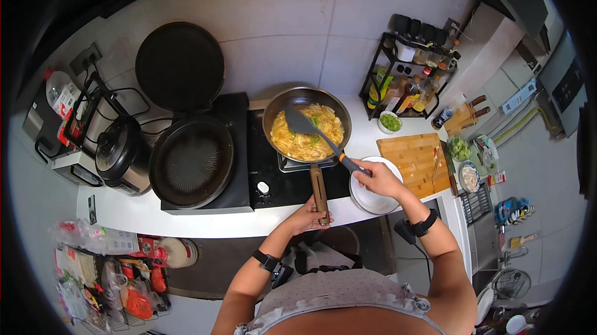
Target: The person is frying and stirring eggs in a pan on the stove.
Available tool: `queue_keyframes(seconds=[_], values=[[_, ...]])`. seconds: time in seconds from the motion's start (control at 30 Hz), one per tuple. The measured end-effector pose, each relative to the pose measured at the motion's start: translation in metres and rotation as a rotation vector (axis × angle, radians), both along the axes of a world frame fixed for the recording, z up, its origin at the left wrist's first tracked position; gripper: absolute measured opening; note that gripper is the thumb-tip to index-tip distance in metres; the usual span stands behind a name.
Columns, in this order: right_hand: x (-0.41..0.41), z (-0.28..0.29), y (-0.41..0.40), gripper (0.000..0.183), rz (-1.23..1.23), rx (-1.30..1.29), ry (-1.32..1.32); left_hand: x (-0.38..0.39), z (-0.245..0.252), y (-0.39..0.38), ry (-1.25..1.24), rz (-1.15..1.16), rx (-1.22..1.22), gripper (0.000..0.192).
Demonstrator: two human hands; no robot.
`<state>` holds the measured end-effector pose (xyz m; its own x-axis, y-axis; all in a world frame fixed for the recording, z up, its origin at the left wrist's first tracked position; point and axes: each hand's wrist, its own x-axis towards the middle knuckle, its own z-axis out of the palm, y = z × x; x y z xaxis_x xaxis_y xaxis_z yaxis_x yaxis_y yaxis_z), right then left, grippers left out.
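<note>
My left hand (308, 217) is closed around the brown handle of a frying pan (269, 115) on the gas stove (289, 192). Shredded yellowish food (298, 146) with green bits fills much of the pan. In my right hand (378, 177) is a dark spatula (301, 120) with a grey and orange handle; its blade rests at the food, left of the pan's middle. Beneath my right hand a white plate (380, 199) lies at the stove's right edge. Farther right is a wooden cutting board (406, 153), with chopsticks and food scraps on it.
An open electric griddle (191, 162) and a rice cooker (119, 153) stand left. Behind the board are a bowl of chopped greens (390, 122) and a black rack (368, 87) of bottles. A knife block (459, 118) and a bowl of pale strips (470, 178) are right.
</note>
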<state>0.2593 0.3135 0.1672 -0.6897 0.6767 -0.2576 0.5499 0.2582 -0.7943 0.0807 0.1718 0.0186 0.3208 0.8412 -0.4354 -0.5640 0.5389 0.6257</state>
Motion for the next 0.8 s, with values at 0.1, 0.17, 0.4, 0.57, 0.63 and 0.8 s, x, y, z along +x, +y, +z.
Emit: queue_keyframes(seconds=[0.1, 0.17, 0.4, 0.57, 0.63, 0.8], values=[[-0.002, -0.009, -0.011, 0.042, 0.071, 0.006, 0.031, 0.0, 0.002, 0.001, 0.011, -0.002, -0.012, 0.07], [-0.005, -0.015, -0.018, 0.041, 0.077, 0.009, 0.012, -0.001, 0.002, 0.001, 0.01, -0.009, -0.005, 0.07], [-0.024, -0.047, -0.035, 0.045, 0.27, 0.456, -0.168, -0.001, 0.006, 0.001, -0.012, -0.004, -0.007, 0.069], [-0.034, -0.069, -0.036, 0.045, 0.196, 0.545, -0.311, -0.002, 0.003, 0.0, -0.02, 0.002, 0.004, 0.068], [-0.035, -0.078, -0.029, 0.045, 0.167, 0.571, -0.339, -0.002, 0.006, 0.0, -0.014, 0.0, 0.0, 0.067], [-0.041, -0.079, -0.014, 0.043, 0.111, 0.578, -0.329, -0.001, 0.007, 0.0, 0.001, 0.004, -0.001, 0.068]])
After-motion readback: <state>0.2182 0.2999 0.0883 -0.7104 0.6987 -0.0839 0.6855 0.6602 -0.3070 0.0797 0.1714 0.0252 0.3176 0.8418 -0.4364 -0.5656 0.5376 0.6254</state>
